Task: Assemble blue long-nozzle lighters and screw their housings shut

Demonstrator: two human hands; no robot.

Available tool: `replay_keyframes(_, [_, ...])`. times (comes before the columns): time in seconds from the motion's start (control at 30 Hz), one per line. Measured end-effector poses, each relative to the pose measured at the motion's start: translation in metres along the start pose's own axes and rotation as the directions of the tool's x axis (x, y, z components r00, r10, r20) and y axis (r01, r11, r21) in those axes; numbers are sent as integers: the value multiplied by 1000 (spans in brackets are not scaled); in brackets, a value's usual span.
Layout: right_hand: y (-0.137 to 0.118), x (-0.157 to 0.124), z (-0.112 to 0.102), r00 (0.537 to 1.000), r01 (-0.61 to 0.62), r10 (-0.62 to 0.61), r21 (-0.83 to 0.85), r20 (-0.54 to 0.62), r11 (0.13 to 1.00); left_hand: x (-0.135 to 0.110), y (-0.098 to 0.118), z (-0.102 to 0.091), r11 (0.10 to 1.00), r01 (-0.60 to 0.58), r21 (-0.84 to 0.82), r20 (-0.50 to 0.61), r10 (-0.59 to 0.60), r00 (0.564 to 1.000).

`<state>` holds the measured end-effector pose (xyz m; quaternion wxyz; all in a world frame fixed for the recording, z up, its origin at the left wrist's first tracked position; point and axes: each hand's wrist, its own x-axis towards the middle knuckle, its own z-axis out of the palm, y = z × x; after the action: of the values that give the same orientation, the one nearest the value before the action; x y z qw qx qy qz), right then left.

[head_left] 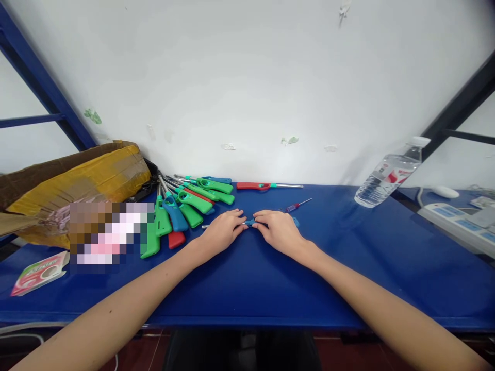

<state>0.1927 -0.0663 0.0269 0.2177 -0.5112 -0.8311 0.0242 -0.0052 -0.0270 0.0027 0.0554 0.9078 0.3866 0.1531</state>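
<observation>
Both my hands rest on the blue table (247, 278) and meet over a blue long-nosed lighter (250, 222). My left hand (223, 230) has its fingers curled around the lighter's metal nose end, whose tip pokes out at the left. My right hand (279, 230) is closed on the blue handle end. A small red-handled screwdriver (297, 206) lies just beyond my right hand. Left of my hands lies a heap of several green, blue and red lighters (185, 206). A single red lighter (266, 186) lies near the wall.
A taped cardboard box (73, 185) lies at the back left, with a pink packet (38, 272) near the front left edge. A plastic water bottle (390, 178) lies tilted at the back right. A white power strip (460, 224) sits at the far right.
</observation>
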Motion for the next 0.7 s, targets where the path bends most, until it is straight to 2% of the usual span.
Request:
replay_keyframes(0.1, [2,2,-3,996,-19,22,36,-86,999,0,2,0,1000,1,-2,10,-1,1000])
replay_keyframes(0.17, [5,5,-9,979,-51,67,84,-193,995,0,2,0,1000,-4,-13,-4,4,1000])
replay_keyframes(0.23, [6,8,-13,962,-76,105,122,-251,990,-1,2,1,999,-13,-29,-26,13,1000])
replay_keyframes(0.43, [7,7,-9,981,-58,79,125,-177,991,-3,-3,3,999,-38,-9,-45,38,998])
replay_keyframes(0.5, [9,7,-8,976,-39,71,154,-204,987,-3,-2,2,999,-47,-1,-49,47,998])
replay_keyframes(0.63, [19,12,-18,924,11,112,318,-366,948,-2,2,-5,998,-51,31,-19,51,999])
replay_keyframes(0.7, [26,15,-25,889,4,207,459,-409,888,-2,4,-8,998,-51,42,9,51,999])
